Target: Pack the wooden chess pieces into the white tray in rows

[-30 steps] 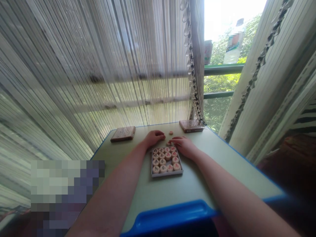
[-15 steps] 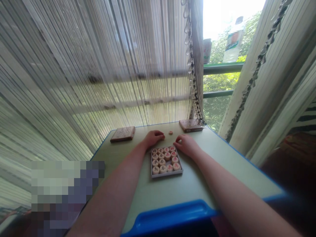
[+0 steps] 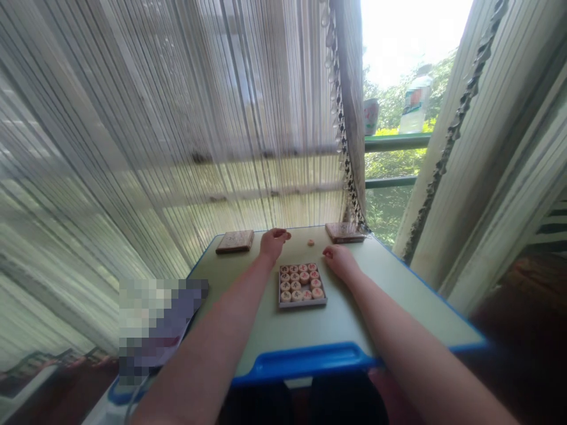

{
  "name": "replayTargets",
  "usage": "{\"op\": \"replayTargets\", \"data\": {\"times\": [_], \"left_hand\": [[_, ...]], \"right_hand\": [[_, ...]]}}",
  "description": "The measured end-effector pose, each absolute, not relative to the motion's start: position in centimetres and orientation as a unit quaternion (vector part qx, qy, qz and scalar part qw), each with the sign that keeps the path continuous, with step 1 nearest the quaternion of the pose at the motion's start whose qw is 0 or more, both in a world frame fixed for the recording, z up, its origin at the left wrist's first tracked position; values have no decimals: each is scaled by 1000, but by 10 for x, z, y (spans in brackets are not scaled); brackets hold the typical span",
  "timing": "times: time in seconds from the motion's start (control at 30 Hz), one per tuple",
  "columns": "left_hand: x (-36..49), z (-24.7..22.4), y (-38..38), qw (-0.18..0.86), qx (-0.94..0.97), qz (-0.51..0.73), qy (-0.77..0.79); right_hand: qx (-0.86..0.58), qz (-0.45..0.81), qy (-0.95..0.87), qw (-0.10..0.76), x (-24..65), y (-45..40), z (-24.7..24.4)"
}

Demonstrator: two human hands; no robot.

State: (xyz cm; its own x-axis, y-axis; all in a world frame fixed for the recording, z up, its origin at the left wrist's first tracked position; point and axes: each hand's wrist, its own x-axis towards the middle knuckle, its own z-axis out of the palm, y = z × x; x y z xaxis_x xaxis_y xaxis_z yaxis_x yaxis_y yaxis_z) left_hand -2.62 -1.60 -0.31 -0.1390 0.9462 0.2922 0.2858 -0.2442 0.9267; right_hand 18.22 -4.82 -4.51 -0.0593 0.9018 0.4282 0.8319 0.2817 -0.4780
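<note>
My left hand point(image 3: 273, 243) is raised over the far part of the table, with a round Chinese chess piece point(image 3: 287, 235) pinched at its fingertips. My right hand point(image 3: 340, 260) rests on the tabletop with the fingers curled in; whether anything is inside them is hidden. Between my forearms lies a shallow open box point(image 3: 303, 304) of Chinese chess pieces in rows, marked in black on the left and red on the right. One slot inside, right of centre, shows a gap. Beyond the box, a single loose chess piece point(image 3: 310, 242) lies between my two hands.
Flat patterned boxes lie at the far corners, one at the left point(image 3: 234, 241) and one at the right point(image 3: 345, 232). The pale green table point(image 3: 349, 324) has a blue rim. String curtains point(image 3: 177, 118) hang behind; a bottle point(image 3: 415, 106) and a cup point(image 3: 371, 116) stand on the window rail.
My left hand has lifted off the table with the chess piece and moved away from the box. My right hand has drawn away from the box's corner, to the right. The camera view has shifted.
</note>
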Motion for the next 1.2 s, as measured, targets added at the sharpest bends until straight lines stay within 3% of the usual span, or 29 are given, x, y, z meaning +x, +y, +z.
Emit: {"op": "replayTargets", "data": {"times": [0.13, 0.33, 0.8, 1.2], "left_hand": [[-37, -3, -43, 294, 575, 544, 536], [-55, -21, -64, 269, 580, 547, 540], [-56, -40, -58, 260, 624, 476, 563], [-54, -37, -60, 249, 637, 456, 570]], "right_hand": [[-582, 62, -719, 374, 176, -70, -30], [-410, 147, -769, 468, 150, -115, -8], [-449, 161, -821, 313, 145, -137, -14], [-390, 128, -871, 269, 148, -132, -14]]}}
